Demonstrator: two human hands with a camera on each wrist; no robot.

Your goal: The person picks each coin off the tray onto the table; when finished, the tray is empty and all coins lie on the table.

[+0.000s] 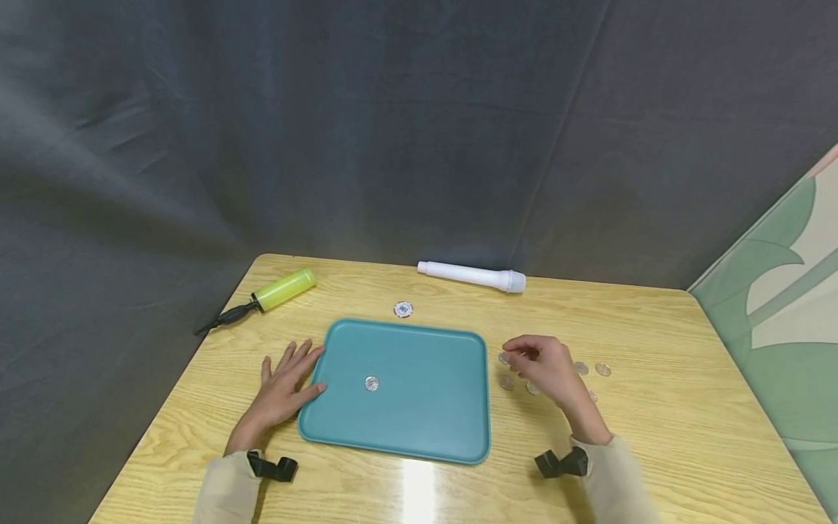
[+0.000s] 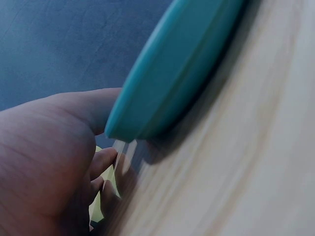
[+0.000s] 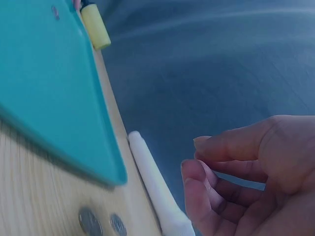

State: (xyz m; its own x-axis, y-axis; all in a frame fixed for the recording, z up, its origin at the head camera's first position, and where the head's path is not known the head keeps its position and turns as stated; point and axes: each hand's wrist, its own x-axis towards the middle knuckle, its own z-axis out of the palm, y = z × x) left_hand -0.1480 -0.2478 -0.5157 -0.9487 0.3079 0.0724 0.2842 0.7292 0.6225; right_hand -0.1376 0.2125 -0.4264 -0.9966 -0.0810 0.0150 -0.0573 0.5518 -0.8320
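Note:
My left hand spreads beside the left edge of the teal tray, fingers extended and thumb over the rim. In the left wrist view, the thumb touches the tray's edge. One silver coin lies on the tray. Off the tray's right side, my right hand hovers over several loose coins. Its fingers bend loosely toward the thumb, and nothing shows between the tips in the right wrist view. Below that hand, two coins rest on the table by the tray corner.
A white microphone-shaped stick lies along the table's back edge. Behind the tray is a poker chip. A yellow-green hand pump with a black nozzle end lies at the back left. Dark fabric hangs behind the wooden table.

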